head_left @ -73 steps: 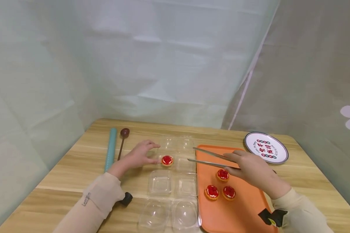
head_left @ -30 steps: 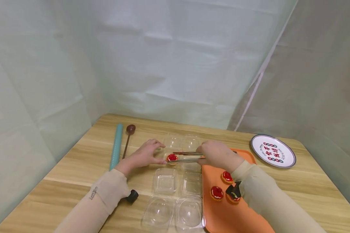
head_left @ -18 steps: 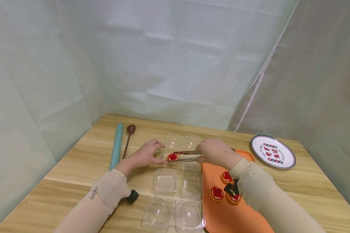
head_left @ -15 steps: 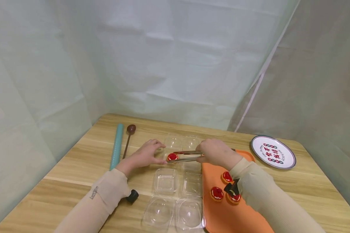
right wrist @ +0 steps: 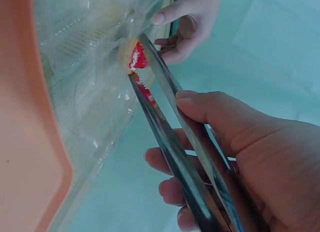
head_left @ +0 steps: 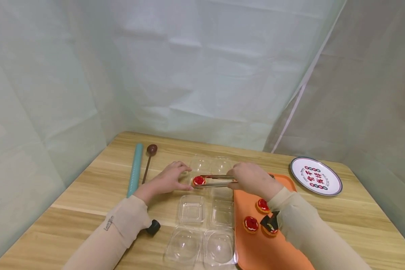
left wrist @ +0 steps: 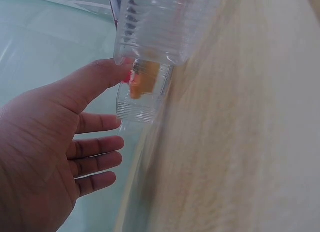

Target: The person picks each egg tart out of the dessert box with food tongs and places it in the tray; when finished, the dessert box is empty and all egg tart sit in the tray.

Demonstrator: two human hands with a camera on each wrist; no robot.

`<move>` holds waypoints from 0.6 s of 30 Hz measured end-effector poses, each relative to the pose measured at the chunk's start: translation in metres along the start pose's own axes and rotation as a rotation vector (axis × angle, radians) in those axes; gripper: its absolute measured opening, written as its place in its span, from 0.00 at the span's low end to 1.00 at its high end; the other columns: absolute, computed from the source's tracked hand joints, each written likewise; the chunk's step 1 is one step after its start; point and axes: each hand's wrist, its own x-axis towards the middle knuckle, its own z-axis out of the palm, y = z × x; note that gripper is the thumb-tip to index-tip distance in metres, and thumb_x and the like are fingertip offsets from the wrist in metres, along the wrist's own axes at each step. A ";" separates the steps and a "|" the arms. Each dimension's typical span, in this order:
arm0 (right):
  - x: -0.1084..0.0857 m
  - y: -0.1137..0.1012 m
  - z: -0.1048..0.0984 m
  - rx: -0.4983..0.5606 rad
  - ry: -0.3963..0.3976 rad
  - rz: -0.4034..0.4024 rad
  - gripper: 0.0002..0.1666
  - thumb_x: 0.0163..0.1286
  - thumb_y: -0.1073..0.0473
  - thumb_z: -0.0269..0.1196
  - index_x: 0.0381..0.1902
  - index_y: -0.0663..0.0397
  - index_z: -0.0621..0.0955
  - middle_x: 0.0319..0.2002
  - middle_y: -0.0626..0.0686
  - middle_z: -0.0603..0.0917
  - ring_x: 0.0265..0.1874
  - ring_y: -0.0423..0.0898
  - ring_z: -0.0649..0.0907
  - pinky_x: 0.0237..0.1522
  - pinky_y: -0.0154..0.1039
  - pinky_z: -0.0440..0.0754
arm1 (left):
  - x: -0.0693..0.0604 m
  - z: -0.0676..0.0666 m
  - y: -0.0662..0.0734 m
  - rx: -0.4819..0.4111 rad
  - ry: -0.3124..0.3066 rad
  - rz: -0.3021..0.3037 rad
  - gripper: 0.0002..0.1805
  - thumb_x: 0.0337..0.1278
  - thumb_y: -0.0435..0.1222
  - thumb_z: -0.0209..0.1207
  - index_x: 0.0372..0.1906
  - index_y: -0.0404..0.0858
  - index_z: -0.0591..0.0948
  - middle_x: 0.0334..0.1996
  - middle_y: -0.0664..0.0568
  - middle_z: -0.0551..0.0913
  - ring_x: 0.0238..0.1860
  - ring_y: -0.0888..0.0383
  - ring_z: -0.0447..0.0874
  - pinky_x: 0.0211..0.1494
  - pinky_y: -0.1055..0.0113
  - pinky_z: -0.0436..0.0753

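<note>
My right hand (head_left: 253, 180) grips a pair of metal tongs (head_left: 221, 184), thumb on one arm and fingers round the other in the right wrist view. The tong tips straddle a small tart (head_left: 198, 181) with red topping and white cream. That tart is at the left part of the far clear plastic box (head_left: 221, 193); whether it is raised off the bottom I cannot tell. My left hand (head_left: 167, 179) is at the box's left side, fingers extended and thumb near its edge; contact is unclear. The left wrist view shows the tart (left wrist: 146, 81) through clear plastic.
An orange tray (head_left: 273, 253) at right bears more red tarts (head_left: 251, 224). Nearer clear boxes (head_left: 191, 210) stand with domed lids (head_left: 219, 245) towards me. A teal rod (head_left: 135, 168) and a brown spoon (head_left: 151, 150) lie left. A patterned plate (head_left: 316, 176) sits back right.
My right hand has moved left from over the tray, bringing the tongs to the tart in the far box. My left hand has stayed beside that box. The last second shows hardly any movement.
</note>
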 end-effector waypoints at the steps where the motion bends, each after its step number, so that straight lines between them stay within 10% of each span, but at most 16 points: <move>1: -0.001 0.001 0.000 0.008 0.007 -0.002 0.08 0.61 0.51 0.68 0.28 0.47 0.83 0.22 0.43 0.76 0.23 0.38 0.75 0.28 0.37 0.77 | 0.000 0.000 0.000 0.001 -0.002 -0.002 0.40 0.46 0.53 0.69 0.63 0.37 0.72 0.60 0.43 0.73 0.64 0.43 0.68 0.69 0.46 0.68; 18: -0.039 0.012 -0.001 0.099 0.147 0.067 0.07 0.61 0.52 0.68 0.35 0.47 0.84 0.21 0.43 0.71 0.19 0.36 0.68 0.20 0.29 0.66 | -0.001 -0.001 0.001 -0.017 -0.007 -0.013 0.40 0.47 0.53 0.69 0.64 0.38 0.72 0.61 0.43 0.72 0.65 0.43 0.68 0.69 0.45 0.68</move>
